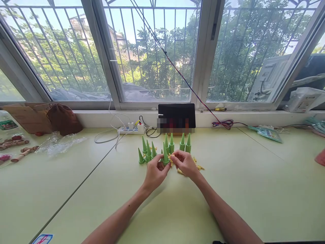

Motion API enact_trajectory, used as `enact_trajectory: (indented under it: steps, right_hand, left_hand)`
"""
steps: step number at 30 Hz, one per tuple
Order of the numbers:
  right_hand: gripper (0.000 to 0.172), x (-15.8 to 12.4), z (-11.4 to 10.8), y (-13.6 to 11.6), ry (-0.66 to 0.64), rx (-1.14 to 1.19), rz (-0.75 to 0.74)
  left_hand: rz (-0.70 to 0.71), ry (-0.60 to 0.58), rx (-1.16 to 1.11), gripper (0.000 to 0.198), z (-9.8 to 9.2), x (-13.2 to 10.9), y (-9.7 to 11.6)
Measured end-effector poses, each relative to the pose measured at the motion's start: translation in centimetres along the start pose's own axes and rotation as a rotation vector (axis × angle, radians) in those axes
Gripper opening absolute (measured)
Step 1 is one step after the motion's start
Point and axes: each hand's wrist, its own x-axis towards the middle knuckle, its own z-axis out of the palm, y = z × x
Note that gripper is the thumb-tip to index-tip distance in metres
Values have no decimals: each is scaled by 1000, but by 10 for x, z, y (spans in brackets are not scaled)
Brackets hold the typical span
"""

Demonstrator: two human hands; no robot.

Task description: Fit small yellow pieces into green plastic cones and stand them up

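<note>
In the middle of the table my left hand (156, 170) is closed around the base of a green pointed cone (165, 155), which stands nearly upright in the fingers. Beside it, my right hand (186, 163) pinches a small yellow piece (172, 156) close to the cone's side; whether the two touch I cannot tell. Several similar green cones (148, 150) stand to the left and behind my hands. Another pair of green cones (188, 144) is upright behind my right hand. Small yellow pieces (200, 167) lie scattered around and partly under that hand.
A dark screen (177, 117) leans by the window ledge, with a white power strip (132, 129) and cables left of it. A brown pouch (63, 118), crumpled plastic (57, 142) and wooden pieces (24, 152) lie at left. At right is a teal packet (266, 133).
</note>
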Motion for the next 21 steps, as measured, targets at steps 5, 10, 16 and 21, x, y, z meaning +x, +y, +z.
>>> enact_trajectory:
  steps: [5,10,16,21]
  right_hand:
    - [37,0,0,-1,6,-30,20]
    - [43,0,0,0,15,-71,20]
    - [35,0,1,-3,27,-15,0]
    - [31,-1,1,-6,32,-26,-20]
  left_hand:
    - [2,0,-9,24,0,0,-1]
    - [11,-2,12,24,0,0,-3]
    - [9,-4,25,23,-1,0,0]
    - [2,-1,15,24,-1,0,3]
